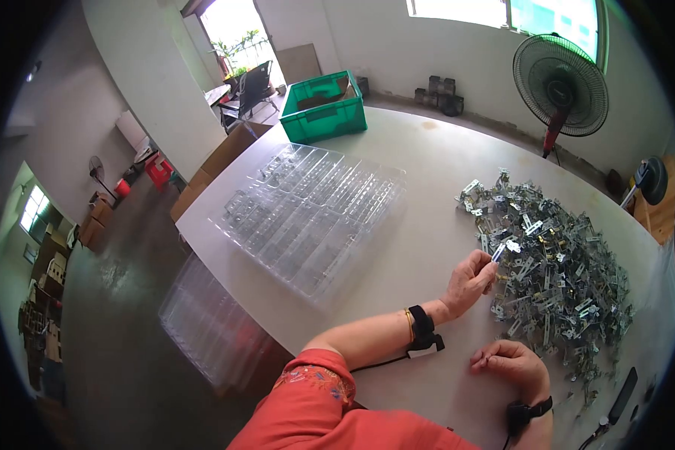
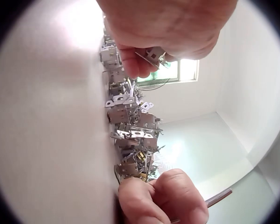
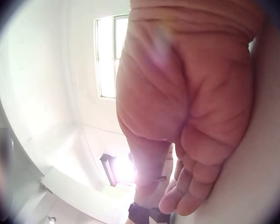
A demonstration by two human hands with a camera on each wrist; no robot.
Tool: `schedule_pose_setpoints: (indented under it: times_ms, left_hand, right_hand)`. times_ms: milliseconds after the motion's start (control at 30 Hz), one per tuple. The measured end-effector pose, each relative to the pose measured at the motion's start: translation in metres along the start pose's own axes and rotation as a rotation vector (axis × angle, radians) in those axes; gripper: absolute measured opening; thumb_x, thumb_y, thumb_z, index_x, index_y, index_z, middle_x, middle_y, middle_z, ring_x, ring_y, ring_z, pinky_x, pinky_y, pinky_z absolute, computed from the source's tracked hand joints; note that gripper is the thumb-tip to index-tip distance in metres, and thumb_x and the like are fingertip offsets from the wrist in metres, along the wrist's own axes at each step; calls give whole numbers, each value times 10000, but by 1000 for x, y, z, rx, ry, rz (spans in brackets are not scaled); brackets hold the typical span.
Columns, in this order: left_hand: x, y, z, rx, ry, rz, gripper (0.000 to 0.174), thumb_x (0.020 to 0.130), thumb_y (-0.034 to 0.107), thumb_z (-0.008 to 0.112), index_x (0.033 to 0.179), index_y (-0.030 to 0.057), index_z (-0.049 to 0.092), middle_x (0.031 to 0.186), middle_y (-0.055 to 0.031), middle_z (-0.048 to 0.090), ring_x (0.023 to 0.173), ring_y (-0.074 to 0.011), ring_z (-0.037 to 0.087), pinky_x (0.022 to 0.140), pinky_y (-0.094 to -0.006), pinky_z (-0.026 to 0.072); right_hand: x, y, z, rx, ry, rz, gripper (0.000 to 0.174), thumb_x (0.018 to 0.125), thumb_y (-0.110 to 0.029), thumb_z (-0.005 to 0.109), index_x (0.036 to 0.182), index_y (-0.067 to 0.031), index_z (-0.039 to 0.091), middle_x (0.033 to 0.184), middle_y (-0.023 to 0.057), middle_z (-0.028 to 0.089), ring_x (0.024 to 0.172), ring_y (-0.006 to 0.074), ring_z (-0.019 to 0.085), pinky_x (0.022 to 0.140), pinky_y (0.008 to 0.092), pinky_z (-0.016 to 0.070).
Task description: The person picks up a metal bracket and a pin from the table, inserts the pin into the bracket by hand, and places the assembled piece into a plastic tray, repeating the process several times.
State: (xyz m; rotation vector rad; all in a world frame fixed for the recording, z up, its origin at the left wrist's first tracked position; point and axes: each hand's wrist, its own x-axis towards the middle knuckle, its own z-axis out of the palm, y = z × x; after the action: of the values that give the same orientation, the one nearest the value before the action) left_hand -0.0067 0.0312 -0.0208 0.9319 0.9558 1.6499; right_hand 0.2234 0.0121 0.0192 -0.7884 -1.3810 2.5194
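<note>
At the left edge of a heap of metal brackets (image 1: 555,270), my left hand (image 1: 469,285) pinches one small silver bracket (image 1: 500,251). In the left wrist view that bracket (image 2: 155,56) sticks out from under the left hand (image 2: 172,28). My right hand (image 1: 514,365) rests low on the table, nearer my body, with its fingers curled. The left wrist view shows the right hand's fingers (image 2: 154,196) with a thin rod (image 2: 219,198) projecting past them. A small tip (image 3: 161,178) shows by the thumb of the right hand (image 3: 186,93); most of the rod is hidden.
Clear divided plastic trays (image 1: 307,217) lie on the white table (image 1: 420,300), left of the left hand. A green crate (image 1: 322,112) stands at the far edge. More clear trays (image 1: 210,322) sit below the table's left edge. A black-handled object (image 1: 622,395) lies at the right.
</note>
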Motion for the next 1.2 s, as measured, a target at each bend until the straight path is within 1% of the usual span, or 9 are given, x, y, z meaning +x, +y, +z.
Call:
schedule_pose_setpoints:
  times_ms: [100,333,433,667,733,867,933,1033,1200]
  left_hand:
    - [4,15,7,38,-3,38,144,1045,148,535,1045,6,517,786,-18,586,670,-77,550,615,-242,476]
    - [29,100,23,260,-17,151,127,1026,119,552,991,0,526,754,-21,595,649,-80,558,589,-239,481]
    - [45,144,11,415,35,209,155,1014,140,574,999,-13,590,777,-47,643,687,-92,601,630,-248,507]
    - [61,259,-91,802,257,273,155,964,153,633,959,2,669,803,-49,676,726,-107,640,646,-260,508]
    - [58,283,-137,980,473,278,199,913,199,682,966,8,691,800,-38,671,731,-100,621,654,-259,491]
    - [42,322,-245,1323,683,85,266,822,270,739,945,34,735,805,-7,677,698,-95,583,629,-273,460]
    - [47,325,-312,1433,832,-52,318,711,310,762,881,42,778,846,-122,756,796,-189,722,776,-319,556]
    - [39,328,-325,1515,893,-231,258,711,271,757,862,65,783,872,-109,763,848,-220,731,831,-328,552]
    - [50,318,-347,1627,882,-403,218,734,249,769,846,63,778,874,-114,757,834,-233,731,829,-335,553]
  right_hand:
    - [-3,1,-1,39,-10,-7,65,926,-32,665,948,26,681,1042,143,684,961,224,686,929,341,522]
    - [-1,4,-5,12,-50,-50,60,944,-33,648,970,14,673,1094,159,675,973,236,692,923,363,538]
    - [1,6,-8,19,-93,-75,64,953,-38,639,985,7,671,1099,162,674,984,243,693,930,373,539]
    - [-1,3,-6,51,-90,-52,62,954,-20,630,996,-2,672,1105,163,673,1001,256,693,947,395,533]
    - [-1,4,-7,56,-87,-53,62,954,-17,628,995,-2,671,1106,164,673,1002,256,693,949,397,533]
    - [1,3,-10,0,-98,-34,59,965,-37,631,991,-5,673,1110,126,680,1022,211,682,955,366,533]
    - [0,1,-9,-17,-89,-28,58,964,-39,634,990,-5,674,1112,122,680,1025,206,681,956,364,533]
    - [0,1,-7,0,-72,-16,54,950,-28,643,980,1,677,1109,139,675,1018,227,685,954,375,532]
    - [1,-2,-7,11,-59,4,50,937,-13,649,968,10,681,1104,159,670,1000,253,692,949,384,533]
